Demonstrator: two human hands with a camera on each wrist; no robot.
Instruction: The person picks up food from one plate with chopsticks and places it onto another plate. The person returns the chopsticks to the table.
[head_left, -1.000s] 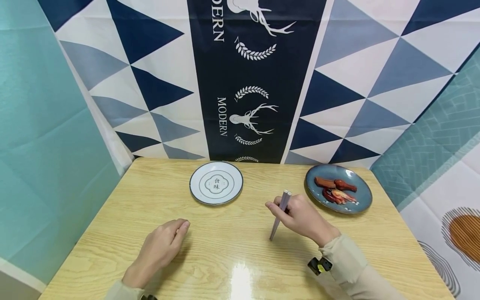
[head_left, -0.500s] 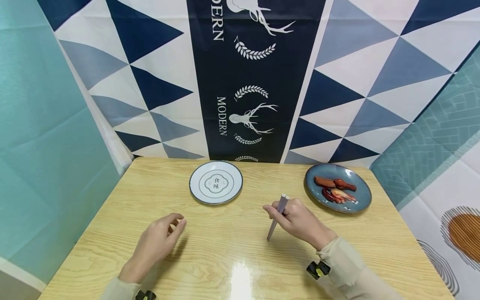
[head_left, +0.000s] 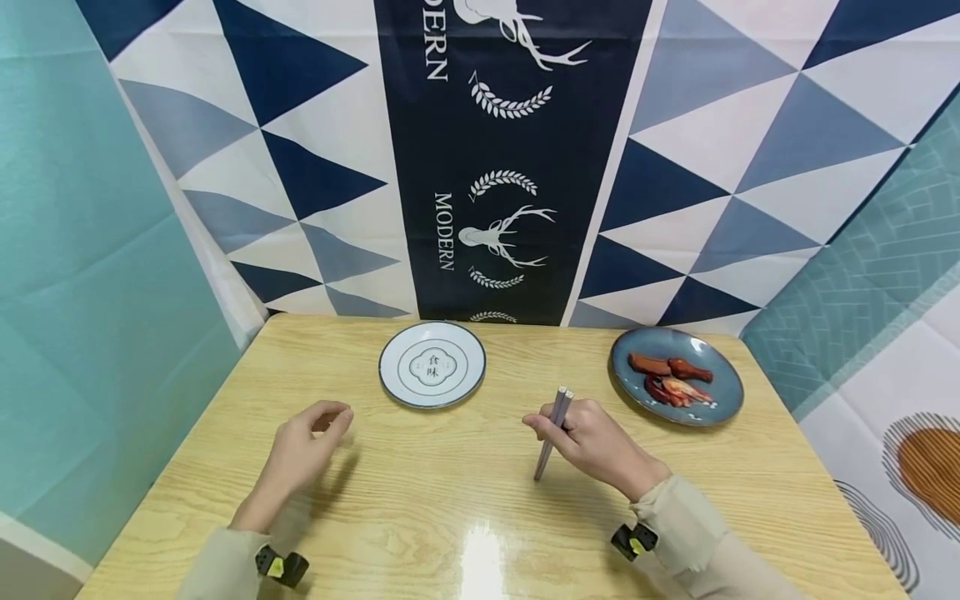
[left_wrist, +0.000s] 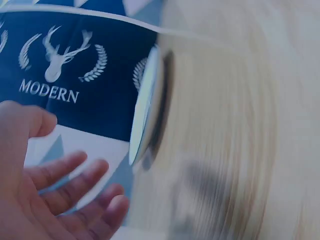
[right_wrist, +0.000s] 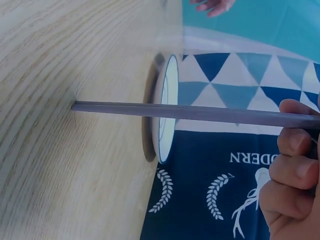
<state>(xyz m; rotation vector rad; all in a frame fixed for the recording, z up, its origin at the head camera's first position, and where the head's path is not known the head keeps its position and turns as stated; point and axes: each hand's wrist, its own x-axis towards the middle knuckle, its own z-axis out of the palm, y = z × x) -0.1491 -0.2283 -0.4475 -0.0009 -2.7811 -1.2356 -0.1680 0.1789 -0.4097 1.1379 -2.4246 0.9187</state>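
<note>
Read the worktop (head_left: 442,458) as a clock face, its far edge at 12. The right hand (head_left: 596,442), at 3 o'clock, grasps the chopsticks (right_wrist: 200,113) with curled fingers. They slant down, tips near the wood; whether they touch it, I cannot tell. The left hand (head_left: 296,446), at 9 o'clock, is released, its fingers loosely bent and holding nothing.

The step in hand looks like steadying the chopsticks in the right hand, and the grip should decide how well that goes. The tips lie close together, which ought to help aim; the upper ends part only slightly. A light pinch between thumb and forefinger would probably serve better than a tight fist, since one stick needs freedom to pivot against the other. Pressing the tips down is best avoided: the shiny surface around 6 o'clock suggests they could skid.

The blue plate (head_left: 660,343), at 2 o'clock with food (head_left: 690,370) on it, lies near the right hand, so any swing that way calls for raising the wrist first, to spare the rim a knock. The white plate (head_left: 432,367) sits at 11 o'clock, where the left hand could brace it.
</note>
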